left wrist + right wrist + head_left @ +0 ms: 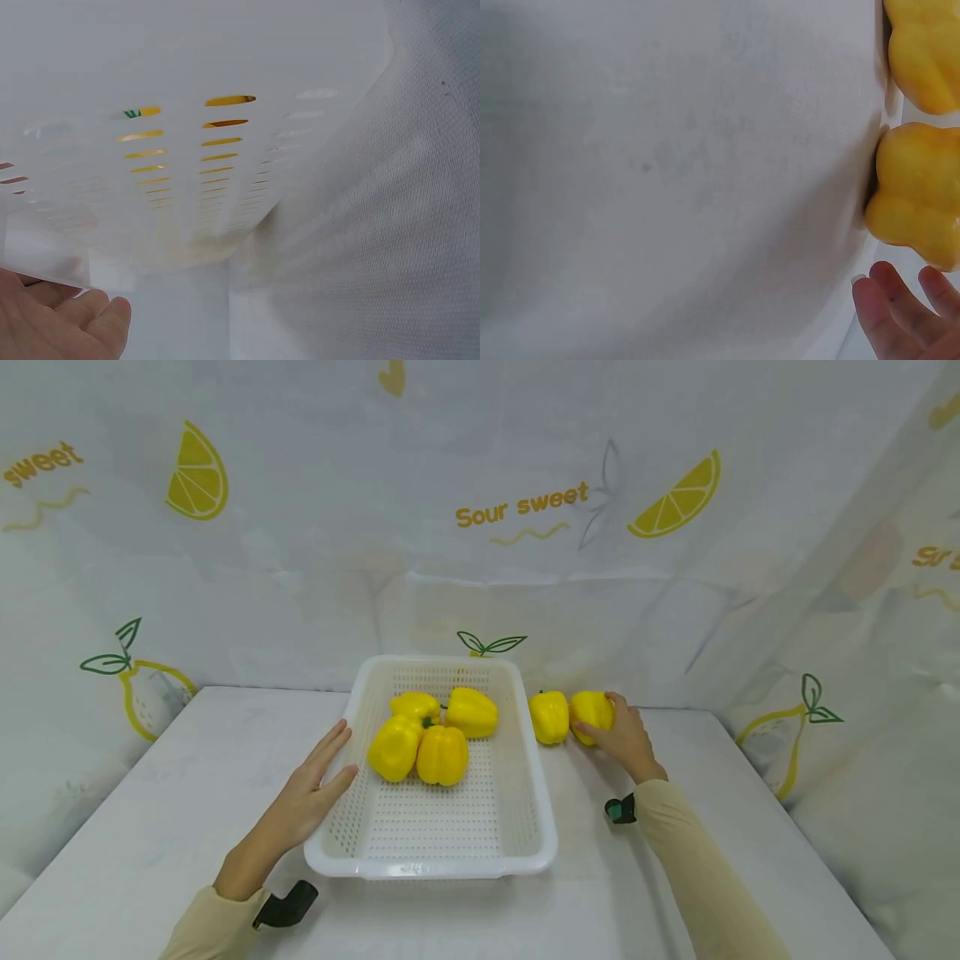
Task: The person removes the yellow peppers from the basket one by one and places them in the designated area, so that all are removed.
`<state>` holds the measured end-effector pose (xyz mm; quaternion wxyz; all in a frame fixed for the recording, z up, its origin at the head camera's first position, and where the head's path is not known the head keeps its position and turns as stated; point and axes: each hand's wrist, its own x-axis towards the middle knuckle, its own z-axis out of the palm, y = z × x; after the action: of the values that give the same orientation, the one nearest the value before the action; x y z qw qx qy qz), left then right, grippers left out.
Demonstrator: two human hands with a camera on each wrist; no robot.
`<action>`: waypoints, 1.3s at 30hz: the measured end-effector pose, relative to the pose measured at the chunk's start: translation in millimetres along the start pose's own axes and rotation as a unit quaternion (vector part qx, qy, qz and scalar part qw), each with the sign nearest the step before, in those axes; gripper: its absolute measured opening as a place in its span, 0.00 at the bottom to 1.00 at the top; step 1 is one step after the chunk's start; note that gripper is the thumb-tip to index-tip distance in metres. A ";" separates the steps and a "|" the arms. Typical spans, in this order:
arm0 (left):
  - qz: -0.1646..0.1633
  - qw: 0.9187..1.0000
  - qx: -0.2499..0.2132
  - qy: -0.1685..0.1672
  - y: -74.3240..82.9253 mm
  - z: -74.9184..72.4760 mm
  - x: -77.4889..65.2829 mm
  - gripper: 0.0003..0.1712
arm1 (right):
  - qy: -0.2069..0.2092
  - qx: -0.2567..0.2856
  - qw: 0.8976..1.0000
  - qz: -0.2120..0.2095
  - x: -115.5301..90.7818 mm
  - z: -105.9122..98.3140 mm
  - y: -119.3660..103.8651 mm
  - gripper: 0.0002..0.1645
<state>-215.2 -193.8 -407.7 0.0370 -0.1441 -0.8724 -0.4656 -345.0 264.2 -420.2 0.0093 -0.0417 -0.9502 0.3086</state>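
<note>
A white perforated plastic basket [431, 867] stands mid-table with several yellow bell peppers [442, 756] grouped toward its far left. My left hand [303, 797] lies along the basket's left side, its fingers extended and the thumb reaching over the rim; in the left wrist view, fingertips [109, 322] show right at the basket's edge. Right of the basket, two more yellow bell peppers stand side by side. Around the outer bell pepper [591, 714] spreads my right hand [626, 739], thumb across its front. The right wrist view shows its fingertips [885, 274] close beside that pepper.
The other loose bell pepper [550, 718] stands between the outer one and the basket wall. A white table [187, 793] carries everything. A white curtain [300, 527] with lemon prints rises directly behind the table and at both sides.
</note>
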 end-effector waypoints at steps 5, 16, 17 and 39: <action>0.001 1.000 -0.001 -0.002 0.3 -0.3 -0.4 0.37 | -0.004 -0.006 1.000 -0.005 -1.8 -1.8 -0.8 0.58; 0.000 1.000 0.007 -0.001 0.2 -0.5 0.5 0.37 | 0.026 -0.037 0.998 -0.051 -3.7 -10.1 -7.6 0.55; 0.000 1.000 0.006 -0.001 0.5 -0.7 0.3 0.37 | 0.029 -0.036 0.997 -0.056 -4.4 -11.0 -9.3 0.55; -0.005 1.000 0.000 -0.002 1.2 -1.0 -0.3 0.37 | 0.029 -0.015 0.993 -0.113 -19.0 -14.5 -44.2 0.51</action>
<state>-214.6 -194.0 -406.3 0.0325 -0.1409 -0.8731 -0.4655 -328.7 235.5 -382.4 0.0713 0.0568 -0.9527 0.2898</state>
